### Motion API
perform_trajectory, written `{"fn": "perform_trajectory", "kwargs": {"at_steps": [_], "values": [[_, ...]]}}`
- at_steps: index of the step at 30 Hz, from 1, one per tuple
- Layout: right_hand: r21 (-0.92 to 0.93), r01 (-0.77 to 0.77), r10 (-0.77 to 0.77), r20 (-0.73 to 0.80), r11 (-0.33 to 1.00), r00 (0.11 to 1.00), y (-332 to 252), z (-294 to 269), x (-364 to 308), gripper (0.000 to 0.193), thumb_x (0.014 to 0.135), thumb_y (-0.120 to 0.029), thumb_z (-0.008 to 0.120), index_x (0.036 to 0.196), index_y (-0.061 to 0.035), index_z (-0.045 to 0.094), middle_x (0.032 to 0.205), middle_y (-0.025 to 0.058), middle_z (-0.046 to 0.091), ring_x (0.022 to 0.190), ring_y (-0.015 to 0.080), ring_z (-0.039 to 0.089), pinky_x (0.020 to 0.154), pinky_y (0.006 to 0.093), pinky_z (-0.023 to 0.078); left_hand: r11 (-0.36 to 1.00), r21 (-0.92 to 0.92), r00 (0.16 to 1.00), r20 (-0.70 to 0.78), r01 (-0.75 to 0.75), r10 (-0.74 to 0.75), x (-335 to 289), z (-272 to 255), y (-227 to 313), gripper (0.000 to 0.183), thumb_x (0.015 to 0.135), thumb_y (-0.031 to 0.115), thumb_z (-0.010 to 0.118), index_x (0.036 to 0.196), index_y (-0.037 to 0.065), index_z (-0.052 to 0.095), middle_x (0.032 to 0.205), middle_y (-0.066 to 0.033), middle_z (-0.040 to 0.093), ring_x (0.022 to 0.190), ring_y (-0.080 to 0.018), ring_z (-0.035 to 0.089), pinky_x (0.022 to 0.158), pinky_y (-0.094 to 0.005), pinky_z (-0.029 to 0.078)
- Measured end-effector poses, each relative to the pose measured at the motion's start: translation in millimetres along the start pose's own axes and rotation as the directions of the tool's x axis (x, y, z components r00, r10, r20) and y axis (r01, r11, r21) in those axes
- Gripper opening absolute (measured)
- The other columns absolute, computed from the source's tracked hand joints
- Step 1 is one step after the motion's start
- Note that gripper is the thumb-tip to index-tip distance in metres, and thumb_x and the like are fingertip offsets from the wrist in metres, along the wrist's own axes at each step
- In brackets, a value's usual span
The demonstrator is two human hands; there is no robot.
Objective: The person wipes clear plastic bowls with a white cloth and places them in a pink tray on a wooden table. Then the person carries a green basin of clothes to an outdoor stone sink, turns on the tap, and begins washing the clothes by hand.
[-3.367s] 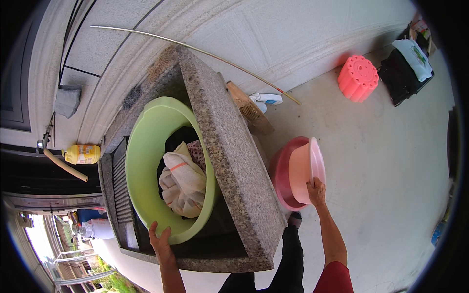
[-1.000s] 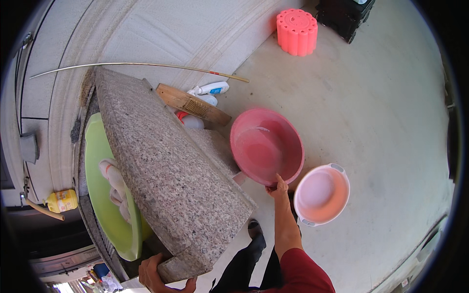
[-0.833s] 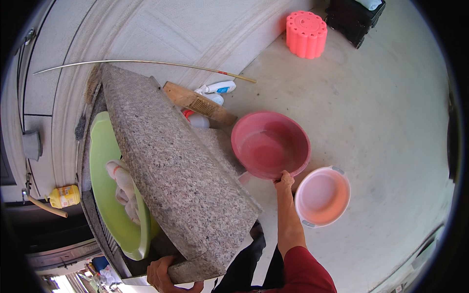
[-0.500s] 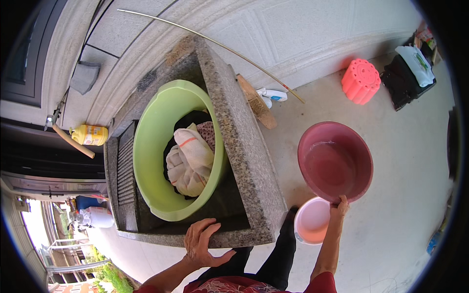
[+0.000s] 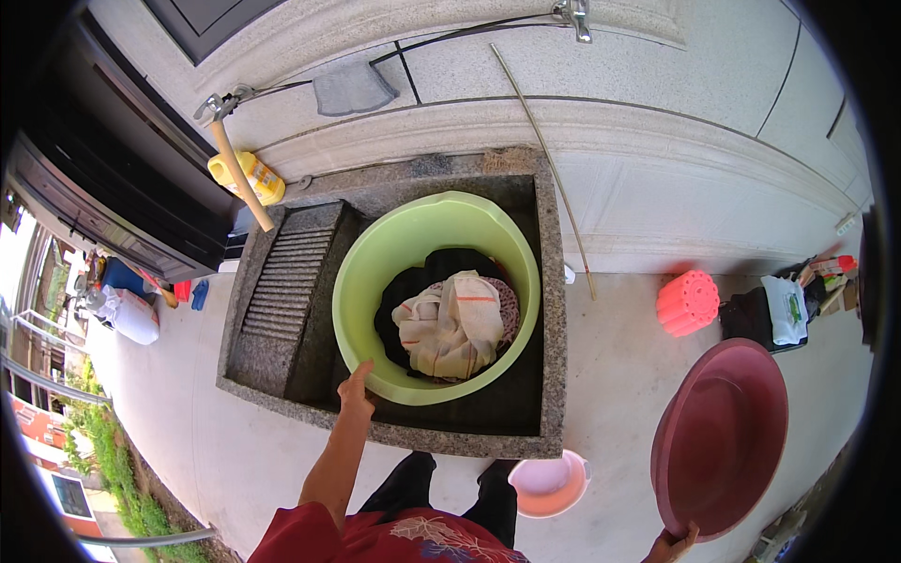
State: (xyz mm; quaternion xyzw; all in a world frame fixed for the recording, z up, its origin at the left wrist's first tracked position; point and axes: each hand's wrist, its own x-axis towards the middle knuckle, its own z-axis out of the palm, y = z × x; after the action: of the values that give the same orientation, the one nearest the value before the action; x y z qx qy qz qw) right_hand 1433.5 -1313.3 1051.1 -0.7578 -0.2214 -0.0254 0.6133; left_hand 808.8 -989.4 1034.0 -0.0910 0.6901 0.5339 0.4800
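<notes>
A large light-green plastic tub (image 5: 349, 310) sits in a stone sink (image 5: 507, 445) with a ribbed washboard side. Inside it lie a bunched off-white cloth with red stripes (image 5: 455, 328), dark fabric (image 5: 399, 291) and a patterned purplish piece (image 5: 509, 310). My left hand (image 5: 357, 389) is closed on the tub's near left rim, its fingers partly hidden. Away to the right, my right hand (image 5: 672, 544) grips the near rim of a dark red basin (image 5: 727, 441). The basin is tilted on its side, and no contents show in it.
Near my feet stands a small pink-and-orange basin (image 5: 549, 488). A coral fluted stool (image 5: 688, 303) and a black box with a bag on it (image 5: 786, 310) stand by the wall. A yellow jug (image 5: 258, 180) and a hose on a tap (image 5: 242, 174) are at the sink's far left.
My left hand, open over the sink's front edge before, now grips the green tub's rim. The red basin has moved right and tilted up in my right hand. The view has turned.
</notes>
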Motion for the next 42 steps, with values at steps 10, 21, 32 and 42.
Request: {"fn": "perform_trajectory", "kwargs": {"at_steps": [10,21,32,42], "values": [[0.173,0.08,-0.064,-0.097,0.982,0.993,-230,32,-223,0.052,0.064,0.001,0.077,0.109,-0.0032,0.05,0.099,0.0178,0.055,0.083,0.0287,0.058,0.068,0.0363,0.054,0.975,-0.222,0.937,0.344,0.021,0.058,55,-88,188,0.025,0.065,-0.006,0.062,0.084,0.008,0.054,0.068,-0.0019,0.052,0.06,-0.0192,0.054,0.054,-0.0362,0.046],[0.513,-0.324,0.325,0.092,0.795,0.941,-426,130,-379,0.052,0.068,-0.008,0.064,0.118,-0.0025,0.05,0.121,0.011,0.052,0.109,0.0253,0.05,0.098,0.0374,0.041,0.994,-0.08,0.862,0.498,-0.068,0.099,42,-223,363,0.019,0.064,-0.007,0.064,0.075,0.006,0.055,0.063,-0.0001,0.051,0.054,-0.0118,0.049,0.05,-0.0271,0.04],[0.647,-0.639,0.37,0.521,0.416,0.769,-459,173,-320,0.051,0.068,-0.003,0.063,0.117,-0.004,0.052,0.114,0.0061,0.058,0.104,0.0213,0.054,0.095,0.0355,0.044,0.937,-0.15,0.779,0.523,-0.316,0.346,-96,-313,411,0.02,0.067,-0.005,0.061,0.084,0.006,0.06,0.072,-0.001,0.059,0.061,-0.0113,0.056,0.058,-0.0257,0.048],[0.471,-0.58,0.121,0.698,0.665,0.706,-513,215,-230,0.035,0.069,-0.005,0.06,0.103,0.0013,0.056,0.101,0.0059,0.059,0.093,0.0185,0.055,0.083,0.0321,0.045,0.868,-0.271,0.892,0.064,-0.417,0.448,-271,-397,365,0.048,0.06,-0.008,0.054,0.107,0.001,0.054,0.091,-0.01,0.061,0.075,-0.0219,0.061,0.07,-0.0333,0.055]]}}
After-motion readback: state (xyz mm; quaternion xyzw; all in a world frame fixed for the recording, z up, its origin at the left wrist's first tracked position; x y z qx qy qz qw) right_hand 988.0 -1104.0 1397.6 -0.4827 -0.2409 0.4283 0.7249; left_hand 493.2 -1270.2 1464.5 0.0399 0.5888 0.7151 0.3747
